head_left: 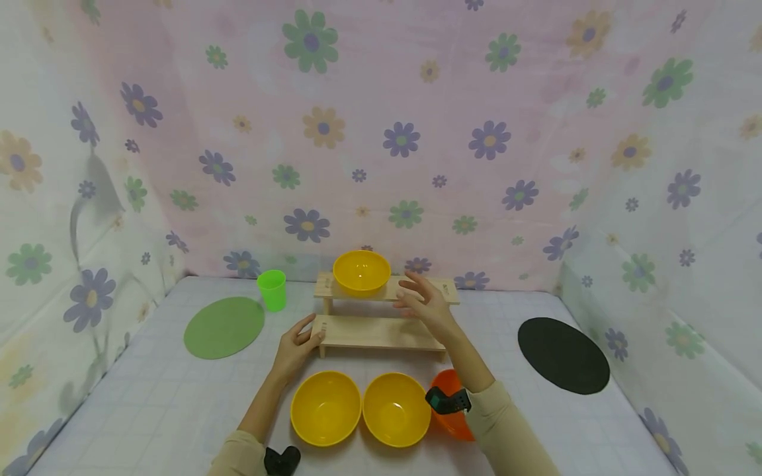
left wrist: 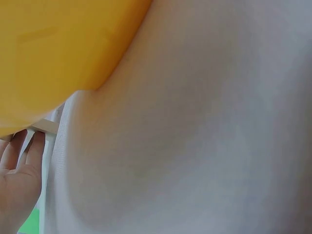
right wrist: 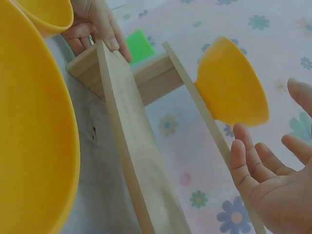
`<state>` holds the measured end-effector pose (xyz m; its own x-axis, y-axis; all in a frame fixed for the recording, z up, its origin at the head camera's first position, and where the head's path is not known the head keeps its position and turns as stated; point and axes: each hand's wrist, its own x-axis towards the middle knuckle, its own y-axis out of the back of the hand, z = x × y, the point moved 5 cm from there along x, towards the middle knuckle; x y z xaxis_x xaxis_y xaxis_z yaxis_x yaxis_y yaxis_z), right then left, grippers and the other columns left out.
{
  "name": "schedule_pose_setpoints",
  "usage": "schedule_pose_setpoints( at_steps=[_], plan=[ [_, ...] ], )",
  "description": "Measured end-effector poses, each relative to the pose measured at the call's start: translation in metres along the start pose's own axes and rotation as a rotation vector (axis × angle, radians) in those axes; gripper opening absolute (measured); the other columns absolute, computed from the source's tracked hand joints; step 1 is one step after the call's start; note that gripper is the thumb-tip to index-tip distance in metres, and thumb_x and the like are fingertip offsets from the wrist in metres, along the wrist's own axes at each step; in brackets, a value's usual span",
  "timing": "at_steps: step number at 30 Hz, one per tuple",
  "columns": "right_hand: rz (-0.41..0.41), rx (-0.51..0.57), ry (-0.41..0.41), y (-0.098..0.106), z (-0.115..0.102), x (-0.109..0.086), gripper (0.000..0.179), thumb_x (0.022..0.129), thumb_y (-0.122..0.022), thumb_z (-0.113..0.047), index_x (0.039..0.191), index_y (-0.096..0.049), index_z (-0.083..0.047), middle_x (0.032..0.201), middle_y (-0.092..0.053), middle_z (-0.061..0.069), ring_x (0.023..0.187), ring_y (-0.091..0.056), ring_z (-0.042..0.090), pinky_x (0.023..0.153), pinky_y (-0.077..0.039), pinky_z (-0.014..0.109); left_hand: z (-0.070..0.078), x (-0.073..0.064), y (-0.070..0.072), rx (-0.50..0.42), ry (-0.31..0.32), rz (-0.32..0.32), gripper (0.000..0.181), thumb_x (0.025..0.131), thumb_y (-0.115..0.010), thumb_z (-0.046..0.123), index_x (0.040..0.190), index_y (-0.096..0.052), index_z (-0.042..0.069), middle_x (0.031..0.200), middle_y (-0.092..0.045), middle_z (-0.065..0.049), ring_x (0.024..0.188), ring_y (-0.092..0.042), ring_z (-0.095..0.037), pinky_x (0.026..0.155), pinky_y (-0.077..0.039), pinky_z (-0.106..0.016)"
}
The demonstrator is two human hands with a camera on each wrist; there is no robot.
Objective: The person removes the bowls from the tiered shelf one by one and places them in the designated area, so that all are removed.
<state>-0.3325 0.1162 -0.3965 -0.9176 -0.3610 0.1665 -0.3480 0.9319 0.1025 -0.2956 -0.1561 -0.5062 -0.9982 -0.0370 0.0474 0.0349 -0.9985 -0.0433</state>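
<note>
A two-step wooden stand (head_left: 375, 332) stands mid-table, with a yellow bowl (head_left: 362, 272) upright on its upper step. At the left end of the lower step, my left hand (head_left: 294, 349) grips the board, thumb on top and fingers at its end; the right wrist view shows this hand (right wrist: 95, 22) too. My right hand (head_left: 427, 307) is over the right part of the stand, fingers spread and loosely bent, holding nothing. In the right wrist view its fingertips (right wrist: 239, 130) are just beside the bowl (right wrist: 231, 83), with the palm showing.
Two yellow bowls (head_left: 326, 408) (head_left: 397, 410) sit side by side in front of the stand. An orange bowl (head_left: 448, 382) is partly hidden under my right forearm. A green cup (head_left: 272, 291) and green round mat (head_left: 225, 328) lie left; a black round mat (head_left: 563, 356) lies right.
</note>
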Motion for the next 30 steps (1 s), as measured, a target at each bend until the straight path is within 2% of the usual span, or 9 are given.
schedule_pose_setpoints(
  at_steps=[3,6,11,16,19,24,30],
  plan=[
    [0.017,0.006,-0.024,-0.004,0.003,0.006,0.059,0.095,-0.055,-0.016,0.147,-0.028,-0.007,0.143,-0.037,0.026,0.102,-0.063,0.036,0.089,-0.048,0.054,0.000,0.000,0.000,0.002,0.001,-0.001,0.060,0.089,-0.063,0.006,0.143,-0.036,0.000,0.131,-0.049,-0.030,0.117,-0.053,-0.038,0.091,-0.049,-0.028],
    [0.030,0.015,-0.039,-0.008,0.006,0.011,0.061,0.095,-0.055,-0.017,0.148,-0.026,-0.007,0.143,-0.037,0.024,0.101,-0.064,0.036,0.088,-0.050,0.050,0.000,0.000,0.000,0.003,0.003,-0.002,0.060,0.089,-0.063,0.006,0.143,-0.037,0.000,0.131,-0.049,-0.030,0.117,-0.053,-0.038,0.091,-0.049,-0.027],
    [-0.011,0.045,-0.067,-0.017,0.006,0.016,0.065,0.096,-0.054,-0.019,0.150,-0.019,-0.009,0.146,-0.034,0.023,0.103,-0.061,0.041,0.090,-0.050,0.047,0.000,0.000,0.000,0.000,0.007,-0.006,0.060,0.089,-0.063,0.008,0.143,-0.036,0.000,0.131,-0.048,-0.030,0.117,-0.053,-0.038,0.091,-0.049,-0.026],
    [-0.050,0.141,-0.101,-0.025,0.010,0.023,0.072,0.097,-0.053,-0.020,0.152,-0.007,-0.008,0.149,-0.028,0.025,0.104,-0.060,0.043,0.092,-0.048,0.046,0.000,0.000,0.001,-0.002,0.005,-0.003,0.061,0.089,-0.064,0.007,0.143,-0.036,-0.001,0.131,-0.049,-0.030,0.117,-0.053,-0.037,0.090,-0.049,-0.025],
    [-0.040,0.201,-0.115,-0.030,0.014,0.027,0.074,0.097,-0.054,-0.023,0.152,-0.006,-0.010,0.149,-0.028,0.024,0.100,-0.064,0.037,0.090,-0.049,0.045,0.000,0.001,0.001,0.002,0.001,-0.009,0.061,0.089,-0.064,0.008,0.143,-0.036,-0.001,0.131,-0.048,-0.030,0.116,-0.053,-0.038,0.091,-0.049,-0.025],
    [-0.014,0.223,-0.118,-0.040,0.013,0.032,0.071,0.096,-0.055,-0.026,0.152,-0.013,-0.014,0.143,-0.039,0.023,0.093,-0.067,0.034,0.089,-0.049,0.048,0.000,0.001,0.001,0.007,-0.007,-0.012,0.060,0.089,-0.063,0.008,0.142,-0.036,-0.001,0.130,-0.049,-0.030,0.116,-0.054,-0.038,0.090,-0.049,-0.025],
    [0.056,0.235,-0.140,-0.049,0.011,0.035,0.065,0.097,-0.053,-0.027,0.151,-0.019,-0.015,0.131,-0.050,0.025,0.083,-0.070,0.026,0.082,-0.054,0.043,0.000,0.001,0.001,0.007,-0.002,-0.012,0.059,0.090,-0.063,0.008,0.142,-0.037,-0.001,0.131,-0.048,-0.030,0.117,-0.053,-0.037,0.091,-0.049,-0.026]
  ],
)
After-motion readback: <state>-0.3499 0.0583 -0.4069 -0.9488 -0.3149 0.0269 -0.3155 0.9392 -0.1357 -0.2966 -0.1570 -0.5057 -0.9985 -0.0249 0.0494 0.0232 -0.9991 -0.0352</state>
